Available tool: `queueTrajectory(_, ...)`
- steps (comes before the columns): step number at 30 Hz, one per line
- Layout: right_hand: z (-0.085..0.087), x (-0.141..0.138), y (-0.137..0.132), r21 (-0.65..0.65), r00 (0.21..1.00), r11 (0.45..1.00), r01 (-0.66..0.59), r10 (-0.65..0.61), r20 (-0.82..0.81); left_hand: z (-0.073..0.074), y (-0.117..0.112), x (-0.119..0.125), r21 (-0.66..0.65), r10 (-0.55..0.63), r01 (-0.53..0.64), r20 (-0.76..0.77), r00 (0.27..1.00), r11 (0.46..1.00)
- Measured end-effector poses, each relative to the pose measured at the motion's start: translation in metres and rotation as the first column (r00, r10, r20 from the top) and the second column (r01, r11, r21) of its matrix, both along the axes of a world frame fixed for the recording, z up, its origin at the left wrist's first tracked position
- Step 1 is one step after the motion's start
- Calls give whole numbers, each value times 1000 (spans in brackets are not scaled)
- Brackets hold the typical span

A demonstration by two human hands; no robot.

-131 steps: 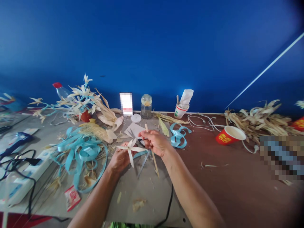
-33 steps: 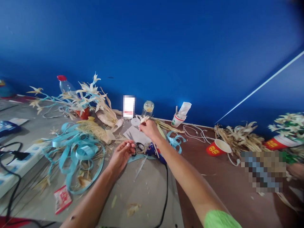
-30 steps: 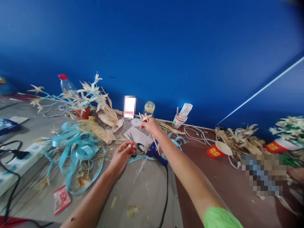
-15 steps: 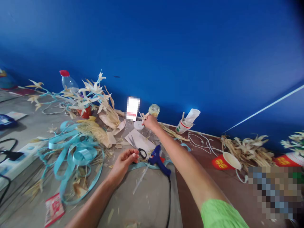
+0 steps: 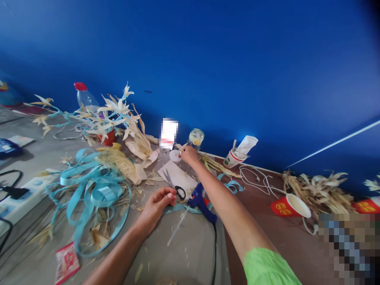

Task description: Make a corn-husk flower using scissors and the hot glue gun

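My right hand (image 5: 189, 154) reaches to the back of the table, fingers pinched on a pale piece of corn husk (image 5: 180, 147). Just under its fingertips lies a white round disc (image 5: 175, 156). My left hand (image 5: 158, 206) rests nearer to me, thumb and fingers together; whatever they may hold is too small to make out. Beside its fingertips are the black-handled scissors (image 5: 180, 192), lying on a white sheet (image 5: 181, 175). A blue glue gun (image 5: 204, 204) with a clear glue stick (image 5: 178, 227) lies between my arms. Light blue ribbon (image 5: 190, 208) runs beneath the gun.
At left are a heap of blue ribbon (image 5: 103, 194), husk flowers on stems (image 5: 118, 107) and a power strip (image 5: 32, 194). A glass jar (image 5: 196, 137) stands behind my right hand. To the right are a white cup (image 5: 233, 158), a white cable (image 5: 255, 178) and a tipped red cup (image 5: 285, 206).
My right hand has lowered slightly with the piece of husk, toward the white disc. My left hand stays beside the scissors. The view has shifted a little.
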State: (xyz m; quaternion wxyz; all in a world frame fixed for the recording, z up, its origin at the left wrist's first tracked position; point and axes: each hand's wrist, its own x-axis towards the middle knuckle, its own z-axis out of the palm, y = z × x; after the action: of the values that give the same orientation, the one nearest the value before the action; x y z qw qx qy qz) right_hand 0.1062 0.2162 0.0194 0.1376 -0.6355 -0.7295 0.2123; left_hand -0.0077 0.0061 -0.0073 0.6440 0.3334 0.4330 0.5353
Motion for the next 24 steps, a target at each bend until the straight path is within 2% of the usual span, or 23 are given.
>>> queueTrajectory(14, -9, -4, -4, 102, 997, 993, -56, 50, 63, -2, 0, 0, 7, -4, 4, 8, 1000, 1000)
queueTrajectory(24, -11, -11, -6, 78, 999, 997, -24, 22, 34, -4, 0, -1, 7, -11, 11, 31, 999, 1000)
